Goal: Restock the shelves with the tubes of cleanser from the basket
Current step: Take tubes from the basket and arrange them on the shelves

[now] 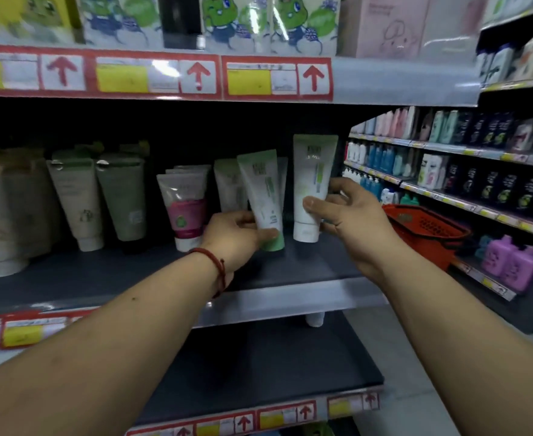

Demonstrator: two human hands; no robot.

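Left hand (233,237) is wrapped round the low end of a green-capped tube (263,190), which tilts left with its cap down on the shelf (290,269). Right hand (345,215) pinches a white tube (312,171) standing upright just beside it, near the shelf's right end. There's bare shelf in front of both. The red basket (425,228) sits off to the right.

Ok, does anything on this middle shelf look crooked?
Yes. The white plastic tube with the green cap, gripped by the left hand, tilts top-leftward; the white-capped tube the right hand pinches beside it stands upright.
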